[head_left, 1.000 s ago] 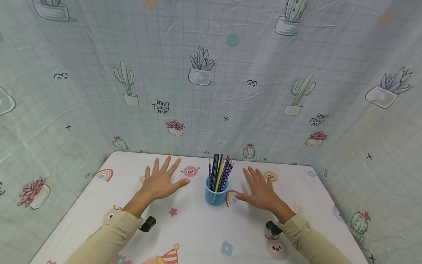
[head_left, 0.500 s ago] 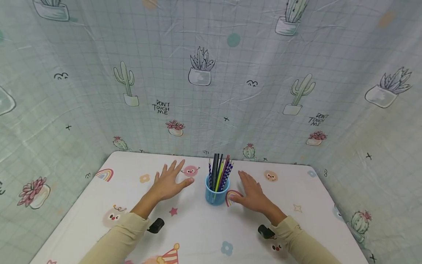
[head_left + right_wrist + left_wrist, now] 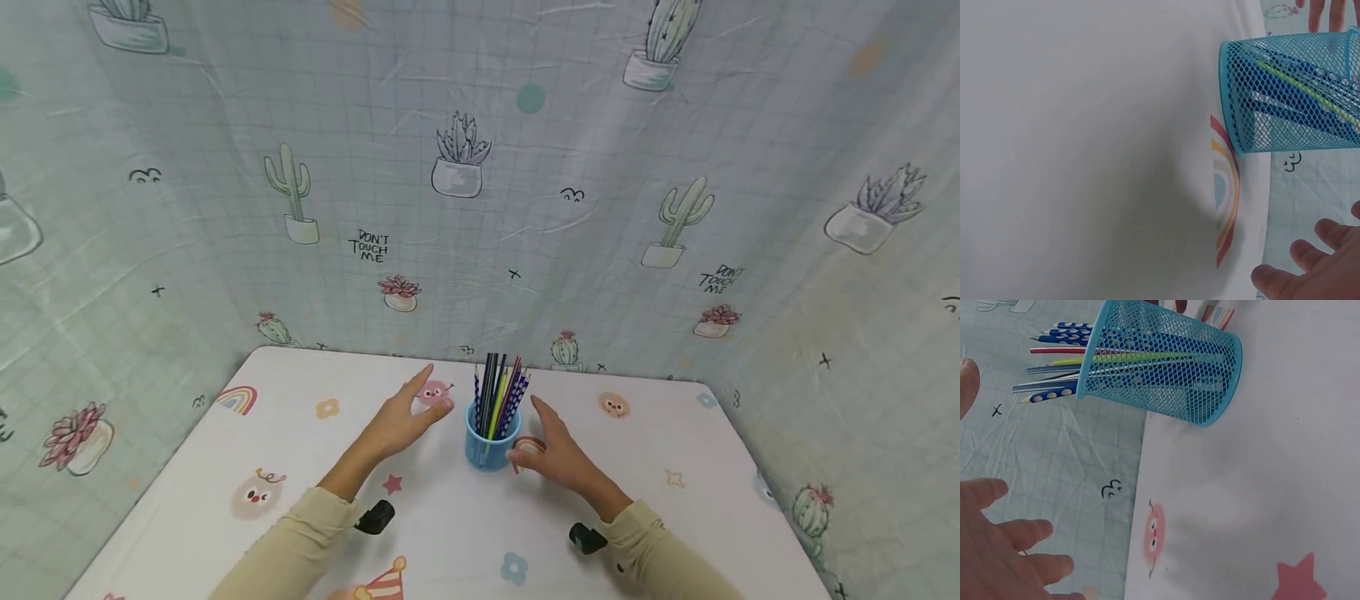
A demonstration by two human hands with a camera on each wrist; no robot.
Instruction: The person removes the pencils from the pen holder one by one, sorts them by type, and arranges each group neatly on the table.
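Observation:
A blue mesh pencil cup (image 3: 486, 452) stands upright on the table, filled with several pencils (image 3: 498, 400), some dark, some blue with pale dots, one yellow-green. My left hand (image 3: 399, 422) is held to the left of the cup, fingers extended and thumb spread, with a gap between. On the other side my right hand (image 3: 558, 454) is closer, its thumb near the cup's lower right side. Neither hand holds anything. In the left wrist view the mesh cup (image 3: 1160, 369) lies beyond the spread fingers (image 3: 1029, 534); the right wrist view shows the cup (image 3: 1291, 100) above the right fingers (image 3: 1316, 256).
The white table (image 3: 457, 533) carries printed rainbows, stars and smiling faces. A cloth (image 3: 480, 233) with cactus prints hangs behind it and along both sides. Black wrist cameras (image 3: 375, 517) sit below each sleeve cuff.
Both hands have moved inward toward the pencil cup from either side, the spread fingers drawing closer together and turning more edge-on. The cup stays where it was; the head view has shifted slightly.

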